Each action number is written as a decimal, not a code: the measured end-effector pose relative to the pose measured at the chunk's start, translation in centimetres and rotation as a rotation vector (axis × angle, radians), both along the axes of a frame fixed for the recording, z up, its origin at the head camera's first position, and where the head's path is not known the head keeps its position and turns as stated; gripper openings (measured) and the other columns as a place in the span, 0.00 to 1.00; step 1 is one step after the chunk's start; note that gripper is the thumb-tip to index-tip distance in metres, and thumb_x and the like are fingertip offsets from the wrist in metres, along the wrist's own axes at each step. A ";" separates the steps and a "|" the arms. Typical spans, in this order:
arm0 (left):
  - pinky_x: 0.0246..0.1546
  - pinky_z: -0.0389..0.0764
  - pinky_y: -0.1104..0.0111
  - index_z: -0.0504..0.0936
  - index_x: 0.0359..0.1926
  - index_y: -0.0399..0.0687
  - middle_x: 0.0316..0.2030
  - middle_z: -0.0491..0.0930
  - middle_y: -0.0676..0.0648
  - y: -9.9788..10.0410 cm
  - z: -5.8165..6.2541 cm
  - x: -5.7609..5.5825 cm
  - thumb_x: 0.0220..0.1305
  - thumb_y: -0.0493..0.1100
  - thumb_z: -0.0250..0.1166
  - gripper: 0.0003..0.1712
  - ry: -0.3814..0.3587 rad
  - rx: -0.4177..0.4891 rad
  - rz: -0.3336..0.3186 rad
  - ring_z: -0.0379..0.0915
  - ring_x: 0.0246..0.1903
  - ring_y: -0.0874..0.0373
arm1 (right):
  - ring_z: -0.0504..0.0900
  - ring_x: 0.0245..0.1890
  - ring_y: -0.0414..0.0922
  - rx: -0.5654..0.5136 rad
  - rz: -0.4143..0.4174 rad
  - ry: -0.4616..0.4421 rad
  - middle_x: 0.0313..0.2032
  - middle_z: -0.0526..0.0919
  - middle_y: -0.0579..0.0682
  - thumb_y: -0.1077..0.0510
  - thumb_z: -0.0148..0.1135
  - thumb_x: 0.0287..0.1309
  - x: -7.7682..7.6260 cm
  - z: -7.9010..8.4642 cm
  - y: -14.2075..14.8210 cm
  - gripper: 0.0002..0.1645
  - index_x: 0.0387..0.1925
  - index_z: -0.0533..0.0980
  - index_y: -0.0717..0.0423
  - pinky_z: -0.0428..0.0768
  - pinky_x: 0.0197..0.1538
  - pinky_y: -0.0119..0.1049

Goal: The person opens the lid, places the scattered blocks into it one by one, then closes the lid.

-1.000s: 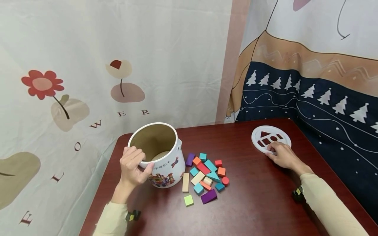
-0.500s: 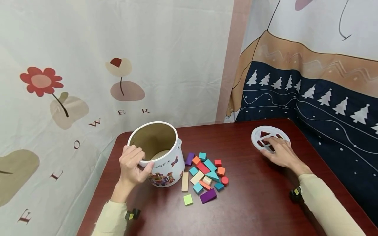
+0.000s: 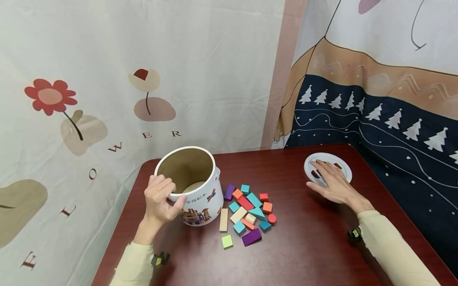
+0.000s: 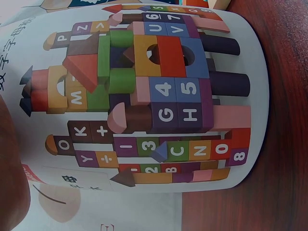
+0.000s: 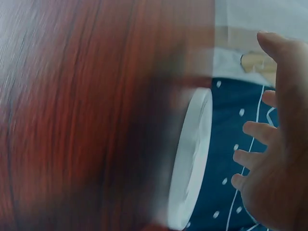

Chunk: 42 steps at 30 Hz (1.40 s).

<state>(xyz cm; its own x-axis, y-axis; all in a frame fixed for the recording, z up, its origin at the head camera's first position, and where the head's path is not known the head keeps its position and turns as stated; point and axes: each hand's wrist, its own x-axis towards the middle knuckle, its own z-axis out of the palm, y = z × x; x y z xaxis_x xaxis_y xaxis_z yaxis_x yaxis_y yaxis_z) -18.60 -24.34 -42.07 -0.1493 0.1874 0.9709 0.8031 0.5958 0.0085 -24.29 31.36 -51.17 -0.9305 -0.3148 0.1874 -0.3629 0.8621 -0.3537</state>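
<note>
My left hand (image 3: 160, 198) grips the near-left rim of a white bucket (image 3: 205, 204), thumb outside and fingers over the edge. The bucket stands upright on the table and its visible inside holds nothing. Printed toy blocks (image 4: 163, 96) cover its wall in the left wrist view. Over at the right, my right hand (image 3: 332, 182) hovers with spread fingers above a round white lid (image 3: 345, 171) with shaped holes, partly covering it in the head view. In the right wrist view, the lid (image 5: 190, 163) lies apart from the extended fingers.
Several coloured wooden blocks (image 3: 247, 203) lie loosely to the right of the bucket, with a lime-green block (image 3: 227, 242) nearest me. The dark red table (image 3: 300, 250) meets a printed cloth (image 3: 222, 79) behind it and a navy tree-patterned cloth (image 3: 397, 147) at the right.
My right hand has let go of the lid's near edge, spread its fingers and shifted slightly left. The left hand keeps its grip on the bucket, which has not moved.
</note>
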 end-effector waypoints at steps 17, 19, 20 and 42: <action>0.24 0.53 0.56 0.57 0.11 0.46 0.13 0.51 0.53 -0.1 0.0 0.0 0.52 0.54 0.58 0.26 -0.002 -0.005 0.014 0.46 0.16 0.54 | 0.47 0.77 0.56 -0.014 0.233 -0.063 0.77 0.58 0.52 0.25 0.57 0.61 1.3 1.3 -9.2 0.52 0.79 0.61 0.44 0.51 0.72 0.66; 0.24 0.53 0.56 0.58 0.11 0.46 0.13 0.51 0.53 -0.1 0.0 0.0 0.52 0.54 0.58 0.26 -0.002 -0.005 0.015 0.46 0.16 0.54 | 0.48 0.77 0.54 -0.019 0.254 -0.073 0.77 0.59 0.50 0.25 0.58 0.60 1.6 1.2 -10.0 0.52 0.79 0.62 0.44 0.52 0.72 0.65; 0.24 0.53 0.56 0.58 0.11 0.46 0.13 0.51 0.53 -0.1 0.1 0.0 0.52 0.54 0.58 0.26 -0.002 -0.004 0.016 0.46 0.16 0.54 | 0.49 0.77 0.53 -0.025 0.264 -0.078 0.77 0.60 0.50 0.26 0.58 0.61 1.7 1.2 -10.3 0.51 0.78 0.63 0.44 0.53 0.72 0.64; 0.23 0.53 0.57 0.57 0.10 0.46 0.12 0.51 0.53 0.1 0.2 0.0 0.50 0.53 0.58 0.25 0.000 0.005 0.019 0.46 0.16 0.55 | 0.78 0.55 0.40 -0.032 0.464 -0.092 0.55 0.83 0.47 0.52 0.68 0.65 0.5 -0.9 -14.8 0.23 0.59 0.82 0.53 0.80 0.58 0.43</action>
